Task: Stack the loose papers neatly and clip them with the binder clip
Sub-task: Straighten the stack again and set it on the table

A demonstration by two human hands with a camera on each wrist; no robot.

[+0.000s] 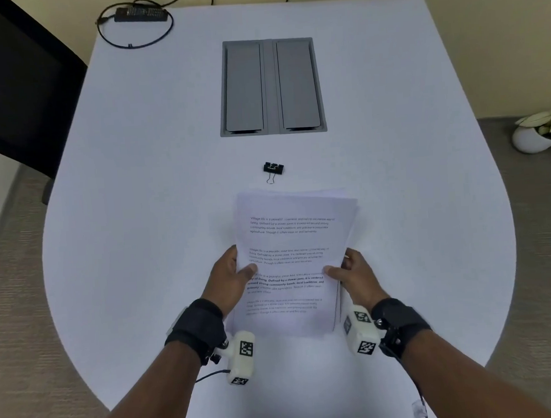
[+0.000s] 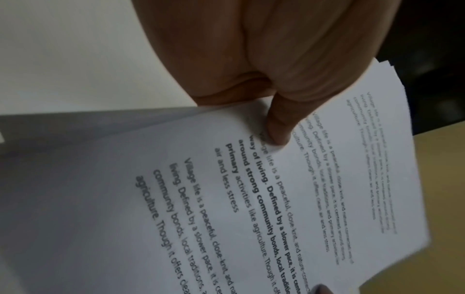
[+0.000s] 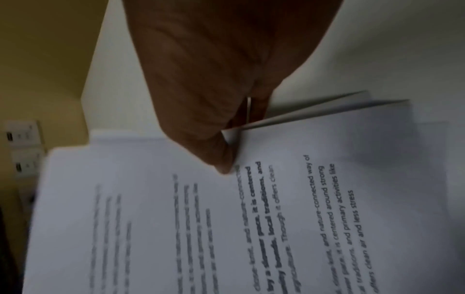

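- White surface point(image 1: 135, 186) carries a black binder clip point(image 1: 273, 168), just beyond the papers point(image 1: 289, 237).
- Left hand point(image 1: 228, 277) and right hand point(image 1: 357, 273) grip the papers' side edges, thumbs on top.

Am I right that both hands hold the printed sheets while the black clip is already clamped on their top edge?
Not quite. Both the left hand and right hand do hold the papers, but the head view shows the binder clip lying loose on the table, beyond their far edge.
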